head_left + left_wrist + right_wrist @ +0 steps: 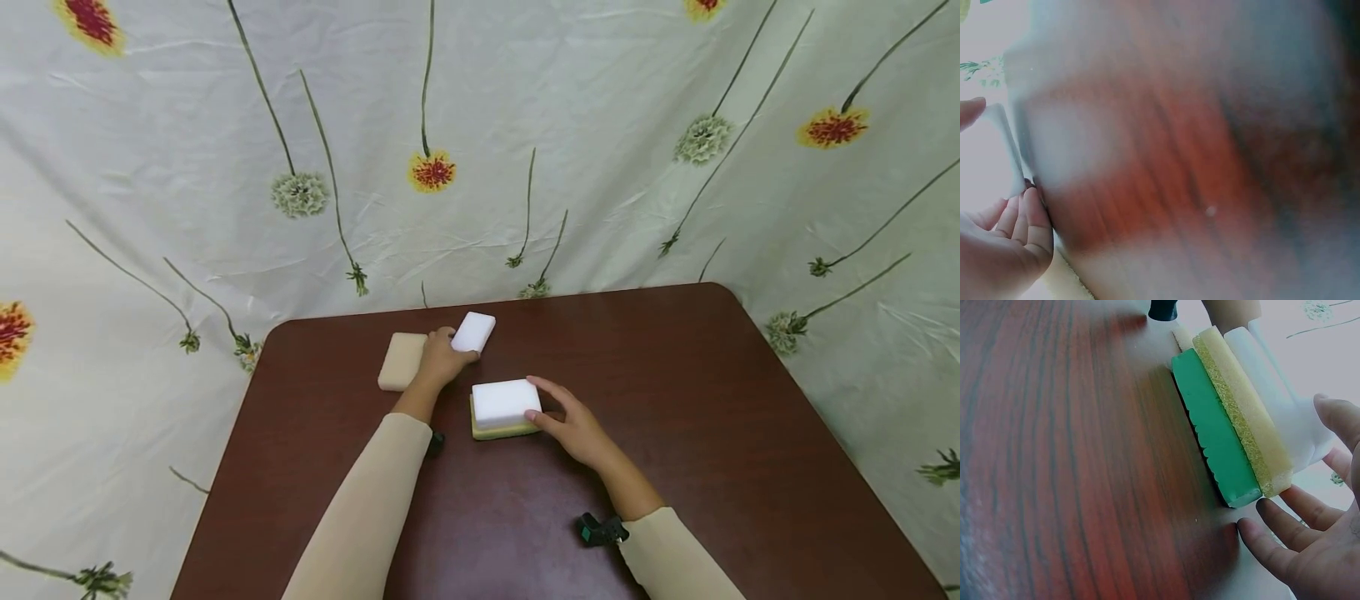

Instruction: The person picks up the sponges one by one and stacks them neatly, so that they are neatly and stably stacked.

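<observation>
In the head view, my left hand (441,358) holds a white sponge block (473,332) near the table's far edge. In the left wrist view, its thumb and fingers lie at opposite edges of that block. Just left of this hand lies a beige sponge (402,362), partly covered by the hand. My right hand (573,421) is at the right end of a stack, thumb and forefinger spread at the corners of its white top block (506,402). Below that block, the right wrist view shows a yellow sponge layer (1244,412) and a green layer (1216,428) resting on the table.
The dark red-brown table (675,375) has rounded far corners. Behind it hangs a pale cloth (600,108) printed with flowers. A black band (600,530) sits at the right wrist, and light sleeves cover both forearms.
</observation>
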`<action>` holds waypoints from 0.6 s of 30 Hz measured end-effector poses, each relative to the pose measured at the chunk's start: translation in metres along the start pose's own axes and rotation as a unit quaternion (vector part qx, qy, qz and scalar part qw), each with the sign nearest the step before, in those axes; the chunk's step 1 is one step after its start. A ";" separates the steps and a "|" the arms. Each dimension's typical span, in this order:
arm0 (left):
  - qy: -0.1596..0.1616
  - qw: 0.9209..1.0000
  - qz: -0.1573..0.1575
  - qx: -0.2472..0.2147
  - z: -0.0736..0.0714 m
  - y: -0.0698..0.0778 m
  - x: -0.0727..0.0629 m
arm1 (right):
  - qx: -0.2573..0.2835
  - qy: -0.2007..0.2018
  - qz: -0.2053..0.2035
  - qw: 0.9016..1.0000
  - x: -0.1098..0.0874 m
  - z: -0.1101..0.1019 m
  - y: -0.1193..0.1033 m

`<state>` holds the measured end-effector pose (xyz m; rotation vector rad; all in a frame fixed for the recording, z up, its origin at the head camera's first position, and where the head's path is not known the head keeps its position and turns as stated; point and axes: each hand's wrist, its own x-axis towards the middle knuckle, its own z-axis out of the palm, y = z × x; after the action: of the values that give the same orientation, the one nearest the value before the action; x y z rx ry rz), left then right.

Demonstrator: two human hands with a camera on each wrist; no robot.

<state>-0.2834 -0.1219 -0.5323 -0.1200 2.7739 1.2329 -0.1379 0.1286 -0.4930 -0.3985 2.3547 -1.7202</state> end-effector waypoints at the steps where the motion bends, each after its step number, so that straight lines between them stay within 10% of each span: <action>1: 0.000 1.000 -0.001 -0.009 -0.001 0.000 0.000 | 0.001 0.000 0.000 1.000 0.000 0.000 0.000; 18: -0.036 0.988 0.002 -0.153 -0.017 0.000 -0.020 | 0.014 -0.005 0.001 1.000 0.000 -0.001 -0.002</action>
<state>-0.2646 -0.1339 -0.5182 -0.0925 2.5075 1.6214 -0.1383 0.1283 -0.4905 -0.3994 2.3211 -1.7438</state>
